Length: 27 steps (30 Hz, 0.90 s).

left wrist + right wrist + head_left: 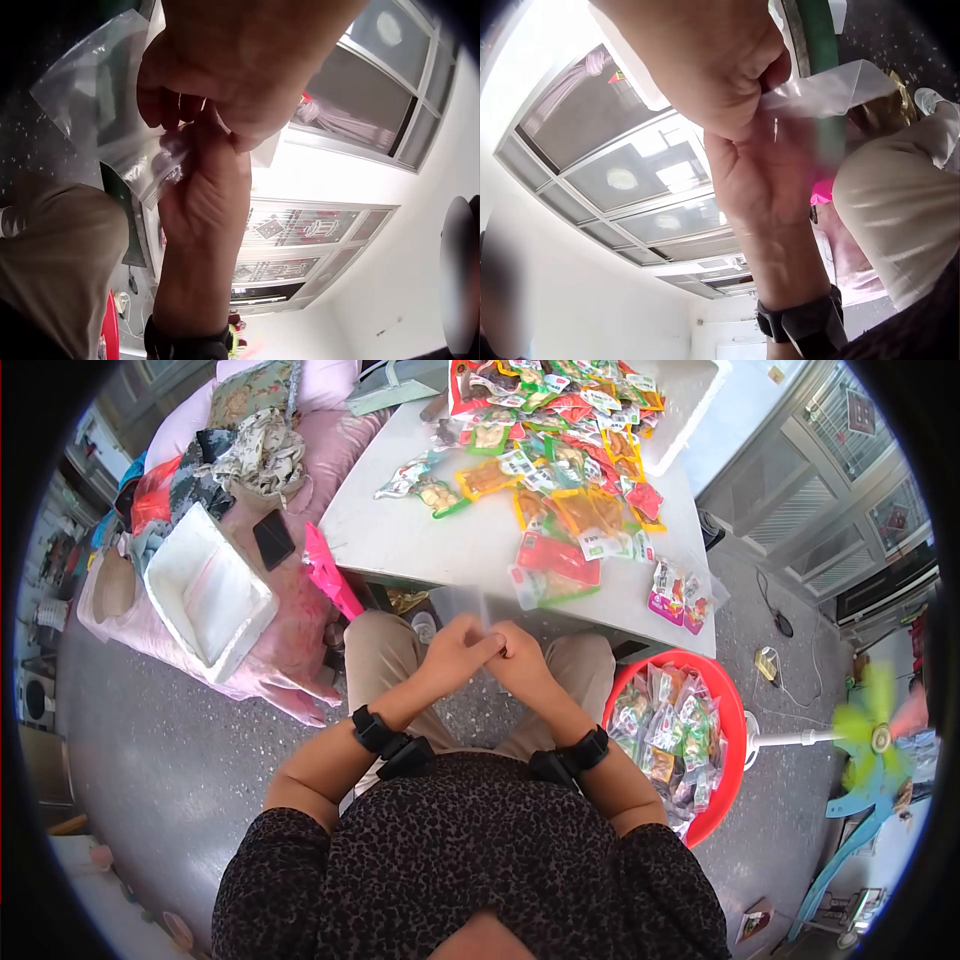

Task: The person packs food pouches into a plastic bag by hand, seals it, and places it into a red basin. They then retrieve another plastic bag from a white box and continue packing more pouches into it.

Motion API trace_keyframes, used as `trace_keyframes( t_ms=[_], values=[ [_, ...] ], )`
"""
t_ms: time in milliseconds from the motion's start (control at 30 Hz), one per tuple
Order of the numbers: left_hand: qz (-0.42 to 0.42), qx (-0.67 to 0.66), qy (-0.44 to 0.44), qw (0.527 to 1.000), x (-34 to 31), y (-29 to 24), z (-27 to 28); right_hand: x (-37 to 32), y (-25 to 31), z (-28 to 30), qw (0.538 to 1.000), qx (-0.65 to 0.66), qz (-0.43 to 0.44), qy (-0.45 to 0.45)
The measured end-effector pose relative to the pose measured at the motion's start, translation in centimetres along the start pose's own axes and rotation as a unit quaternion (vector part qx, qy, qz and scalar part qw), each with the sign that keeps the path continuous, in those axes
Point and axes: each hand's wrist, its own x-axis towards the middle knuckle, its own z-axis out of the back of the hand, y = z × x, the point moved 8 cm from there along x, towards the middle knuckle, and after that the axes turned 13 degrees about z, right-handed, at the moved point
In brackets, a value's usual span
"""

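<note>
speckled grey floor [150, 760] around you. white table [400, 540] straight ahead, pink-covered furniture [328, 438] to your left. on your right: grey panelled doors [800, 490], plus a stand fan [880, 738], yellow-green blades blurred. right wrist view gives you framed windows [649, 154] with bright reflections and a plain white wall [615, 307], upper left washed out by light.
</note>
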Motion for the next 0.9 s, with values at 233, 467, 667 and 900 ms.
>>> trace_keyframes(
  t_ms=[233, 467, 667, 900],
  values=[
    [0.128, -0.261, 0.096, 0.952, 0.0, 2.1, -0.7, -0.4, -2.0, -0.6, 0.991, 0.103, -0.063, 0.050],
    [0.142, -0.251, 0.109, 0.951, 0.1, 2.0, -0.6, -0.8, -2.5, -1.2, 0.953, 0.254, -0.160, 0.045],
    [0.135, -0.268, 0.116, 0.947, 0.6, 1.4, -0.6, -0.8, -2.7, -0.6, 0.919, 0.338, -0.199, 0.032],
    [-0.117, 0.221, -0.148, 0.957, -0.3, -3.2, 2.8, -0.3, -4.5, 0.1, 0.964, 0.229, -0.130, -0.044]
  ],
)
